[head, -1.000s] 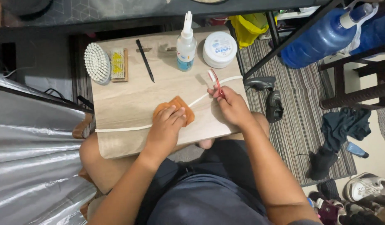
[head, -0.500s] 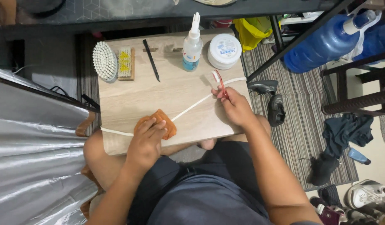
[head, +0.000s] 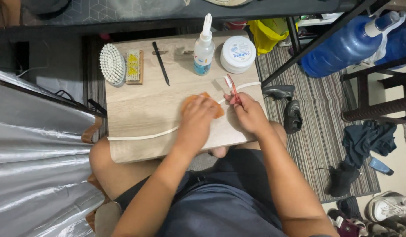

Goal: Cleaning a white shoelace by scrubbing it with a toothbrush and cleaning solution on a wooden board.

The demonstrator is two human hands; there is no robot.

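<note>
Left hand [head: 197, 115] presses orange cloth [head: 214, 107] onto white lace [head: 141, 135]; lace runs 8 to 2 o'clock across worktop [head: 137, 105]. Right hand [head: 249, 115], at 3 o'clock, clamped on red toothbrush [head: 232, 89], pins lace there

Two containers stand at the far edge of the wooden board [head: 141, 109], toward its far right corner. The squeeze bottle [head: 204, 48] is clear with a long white nozzle; a blue-and-white label wraps its lower body. Just beside it on the right, the round tub [head: 238, 53] is low and white, its lid bearing a white label with blue print and a small blue block (print too small to make out). Off the board, beyond its right edge, a large blue water jug [head: 348, 46] lies tilted, white-capped. No signs or screens in view.
</note>
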